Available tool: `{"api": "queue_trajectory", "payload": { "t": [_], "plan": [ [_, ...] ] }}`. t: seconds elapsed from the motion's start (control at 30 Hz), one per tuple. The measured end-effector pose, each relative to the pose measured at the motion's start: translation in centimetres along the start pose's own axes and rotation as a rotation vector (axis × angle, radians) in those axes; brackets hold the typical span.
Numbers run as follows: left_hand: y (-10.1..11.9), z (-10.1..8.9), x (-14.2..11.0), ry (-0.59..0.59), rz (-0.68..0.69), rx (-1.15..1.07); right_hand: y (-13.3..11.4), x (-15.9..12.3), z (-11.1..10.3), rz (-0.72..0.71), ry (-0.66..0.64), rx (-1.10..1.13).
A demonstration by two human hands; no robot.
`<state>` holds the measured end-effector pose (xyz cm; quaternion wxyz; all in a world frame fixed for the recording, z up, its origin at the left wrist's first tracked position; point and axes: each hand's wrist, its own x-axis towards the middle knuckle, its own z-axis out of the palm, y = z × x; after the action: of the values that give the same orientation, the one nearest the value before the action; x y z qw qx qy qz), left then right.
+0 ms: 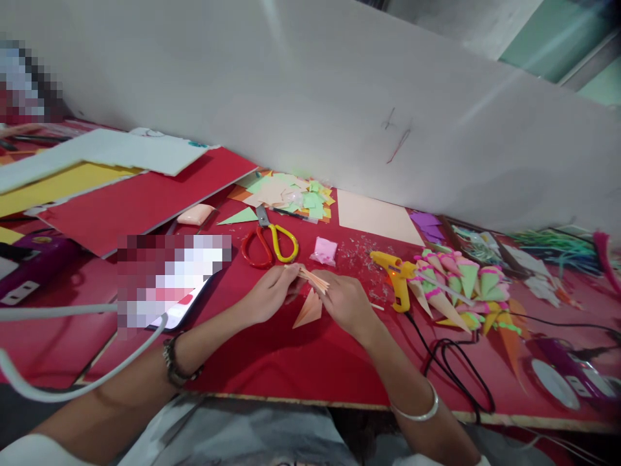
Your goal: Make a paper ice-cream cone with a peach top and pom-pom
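Fingers of my left hand and my right hand close from both sides on a small stack of peach paper pieces. Whether the pieces are folded or loose is too small to tell. Just below the hands a pointed peach paper piece shows against the red tabletop. Beyond my left hand lie scissors with one red and one yellow handle. A small pink packet sits past the fingertips. Right of my right hand rests a yellow glue gun.
Paper cones with pink edging are heaped at right, near a black cord. Cut paper scraps and a peach sheet lie along the wall. On the left are a phone, a white cable and a red board.
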<state>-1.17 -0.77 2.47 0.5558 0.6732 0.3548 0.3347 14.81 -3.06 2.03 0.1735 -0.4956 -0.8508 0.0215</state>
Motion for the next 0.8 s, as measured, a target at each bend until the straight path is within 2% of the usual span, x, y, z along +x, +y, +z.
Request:
{"api": "queue_trajectory", "payload": {
  "t": [0.1,0.23,0.37,0.6,0.73,0.8],
  "plan": [
    [-0.3,-0.1,0.1,-0.015,0.038,0.042,-0.2,0.0,-0.1,0.051,0.017,0.11],
    [-0.7,-0.6,0.3,-0.027,0.154,0.161,-0.6,0.0,-0.5,0.072,0.058,0.357],
    [-0.8,-1.0,0.3,-0.064,0.228,0.228,-0.7,-0.1,-1.1,0.062,0.002,0.494],
    [-0.8,-0.7,0.2,-0.023,0.192,0.162,-0.7,-0.3,-0.4,0.032,-0.026,0.371],
    [-0.7,-0.8,0.2,-0.028,0.168,0.159,-0.8,-0.3,0.4,0.036,0.006,0.219],
    [-0.6,-1.0,0.3,-0.044,0.173,0.174,-0.9,-0.3,0.5,0.034,0.03,0.228]
  ]
}}
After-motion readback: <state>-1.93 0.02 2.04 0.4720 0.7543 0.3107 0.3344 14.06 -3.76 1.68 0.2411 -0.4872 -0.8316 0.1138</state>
